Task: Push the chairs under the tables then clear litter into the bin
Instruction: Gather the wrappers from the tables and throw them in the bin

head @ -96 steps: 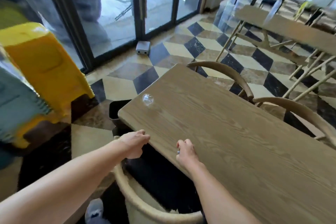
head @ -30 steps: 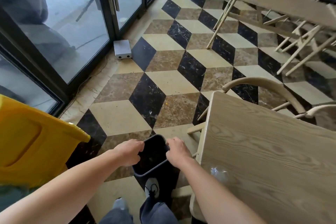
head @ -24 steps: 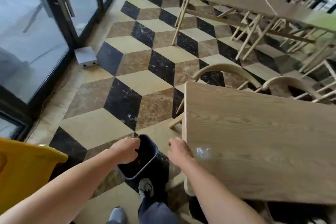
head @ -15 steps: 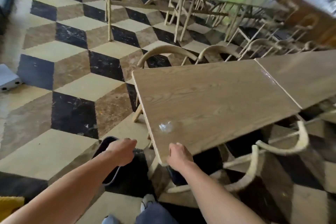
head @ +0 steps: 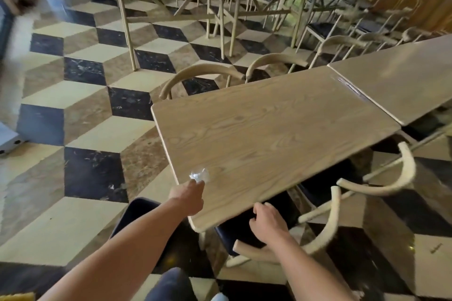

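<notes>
Left grip (head: 189, 197) stretched to near corner of counter (head: 269, 134). Fingertips against crumpled clear litter (head: 199, 175) lying by counter edge; pinched or only touched, cannot tell. Right grip (head: 265, 223) at counter's near edge, fingers loosely curled, nothing held. Dark bin (head: 135, 210) on checkered floor (head: 93, 173), beneath left forearm, just beside counter corner. Near chair (head: 332, 222): seat under counter, curved back sticking out.

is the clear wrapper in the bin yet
No, the clear wrapper lies on the table near its corner, just ahead of the left hand, while the bin stands on the floor.
</notes>
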Tool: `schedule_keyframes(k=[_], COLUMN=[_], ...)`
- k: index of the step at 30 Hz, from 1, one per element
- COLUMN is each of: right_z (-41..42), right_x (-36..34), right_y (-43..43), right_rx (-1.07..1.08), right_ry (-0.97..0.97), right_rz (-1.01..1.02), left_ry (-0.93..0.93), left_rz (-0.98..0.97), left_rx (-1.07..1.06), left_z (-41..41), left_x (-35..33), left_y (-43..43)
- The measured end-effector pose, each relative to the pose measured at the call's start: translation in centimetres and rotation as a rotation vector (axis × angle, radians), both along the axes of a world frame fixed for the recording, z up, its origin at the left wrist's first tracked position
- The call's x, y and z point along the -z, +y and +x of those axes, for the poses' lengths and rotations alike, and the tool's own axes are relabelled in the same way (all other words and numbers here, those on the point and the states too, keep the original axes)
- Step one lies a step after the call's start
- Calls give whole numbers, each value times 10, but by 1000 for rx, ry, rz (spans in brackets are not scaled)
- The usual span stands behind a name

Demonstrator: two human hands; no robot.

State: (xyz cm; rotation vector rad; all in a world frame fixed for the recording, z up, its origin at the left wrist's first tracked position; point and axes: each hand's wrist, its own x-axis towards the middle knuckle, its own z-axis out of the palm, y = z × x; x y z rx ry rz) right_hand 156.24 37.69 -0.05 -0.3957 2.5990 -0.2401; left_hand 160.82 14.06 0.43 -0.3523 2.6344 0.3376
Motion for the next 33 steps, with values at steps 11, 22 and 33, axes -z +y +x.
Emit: schedule_keyframes(k=[11, 22, 33], right_z=[-50, -80, -84], right_x=[34, 34, -3], right_y=[-4, 37, 251], right_rx=[100, 165, 247], right_ry=[-92, -80, 112], right_rz=[4, -25, -93], left_ry=[45, -142, -74], left_rz=[-76, 24, 24], left_rx=[55, 85, 393], left_z=[-78, -112, -169], left_x=[55, 79, 9], left_y=[-18, 20, 270])
